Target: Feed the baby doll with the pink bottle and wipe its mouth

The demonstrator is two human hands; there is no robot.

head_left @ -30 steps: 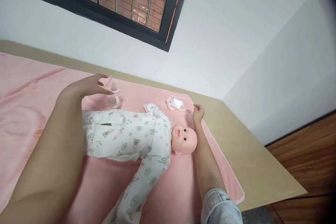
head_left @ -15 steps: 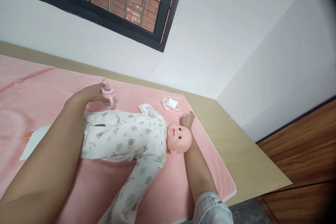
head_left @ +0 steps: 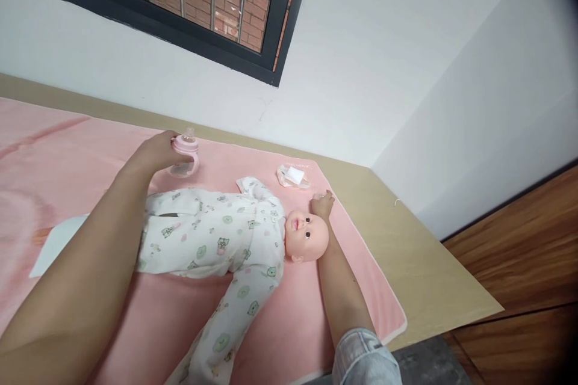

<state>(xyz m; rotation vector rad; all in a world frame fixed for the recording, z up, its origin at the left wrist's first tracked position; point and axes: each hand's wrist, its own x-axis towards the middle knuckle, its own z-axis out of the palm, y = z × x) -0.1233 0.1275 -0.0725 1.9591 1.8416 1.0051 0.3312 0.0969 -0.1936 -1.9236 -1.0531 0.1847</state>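
Note:
A baby doll [head_left: 307, 237] in a white sleepsuit printed with bears [head_left: 217, 231] lies on its back, head to the right. Beyond its legs, my left hand [head_left: 156, 150] is wrapped round a baby bottle [head_left: 186, 147] with a pink collar, a pink handle and a clear teat; the bottle stands nearly upright. My right hand [head_left: 322, 204] is past the doll's head, its fingers curled. Something small and clear shows at those fingers, too small to name. Close by lies a clear plastic packet [head_left: 293, 176] with a white piece on it.
A pink blanket [head_left: 280, 325] covers most of the tan tabletop [head_left: 406, 252]. On the left, a white sheet-like thing [head_left: 58, 240] is partly behind my left forearm. A white wall [head_left: 338, 102] and a barred window [head_left: 203, 6] are behind; wooden panels [head_left: 519, 264] stand at right.
My left hand has lifted the baby bottle slightly, up and away from the doll's legs. My right hand has stayed nearly in place.

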